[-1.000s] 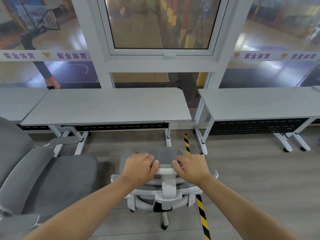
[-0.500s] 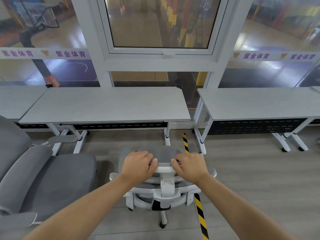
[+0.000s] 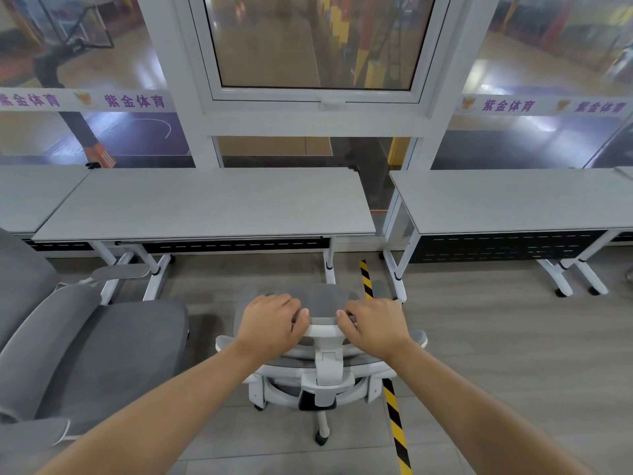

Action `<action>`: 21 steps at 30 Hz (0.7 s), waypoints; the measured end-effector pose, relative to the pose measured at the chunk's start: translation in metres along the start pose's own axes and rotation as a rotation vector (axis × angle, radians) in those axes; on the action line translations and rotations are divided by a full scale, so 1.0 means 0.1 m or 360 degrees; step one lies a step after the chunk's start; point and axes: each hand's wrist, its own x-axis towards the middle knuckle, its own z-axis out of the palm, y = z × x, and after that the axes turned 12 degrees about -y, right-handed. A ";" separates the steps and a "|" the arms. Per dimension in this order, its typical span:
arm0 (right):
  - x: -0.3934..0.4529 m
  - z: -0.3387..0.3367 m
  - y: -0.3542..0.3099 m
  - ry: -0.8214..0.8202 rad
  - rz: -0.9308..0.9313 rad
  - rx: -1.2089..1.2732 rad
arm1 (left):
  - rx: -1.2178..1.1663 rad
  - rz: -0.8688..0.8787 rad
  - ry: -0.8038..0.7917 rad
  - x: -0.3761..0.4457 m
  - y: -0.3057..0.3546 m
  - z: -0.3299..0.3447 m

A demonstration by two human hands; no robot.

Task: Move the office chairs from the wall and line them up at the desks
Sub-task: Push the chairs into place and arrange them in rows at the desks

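White window bands [image 3: 85, 101] read 紫金体育 in purple, repeated.

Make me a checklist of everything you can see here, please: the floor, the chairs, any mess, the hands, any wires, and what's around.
Surface: grey floor with a yellow-black tape strip.
Job's things: chair faces the middle desk, not yet tucked under; second chair stands left; another desk right.
Clutter: nothing seen on the desks.
Grippers: left hand and right hand both grip the chair's headrest.
Cables: nothing seen.
Surroundings: window overlooking a sports court; purple-lettered banner.
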 end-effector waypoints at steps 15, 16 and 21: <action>0.00 -0.02 0.00 0.0020 -0.0012 -0.0062 | 0.0057 -0.0002 -0.0076 0.01 0.01 -0.05; 0.00 -0.02 0.00 0.0012 -0.0014 -0.0062 | 0.0064 -0.0004 -0.0075 0.01 0.01 -0.05; -0.01 -0.03 -0.04 0.0012 -0.0021 -0.0046 | 0.0054 -0.0002 -0.0091 -0.03 0.01 -0.09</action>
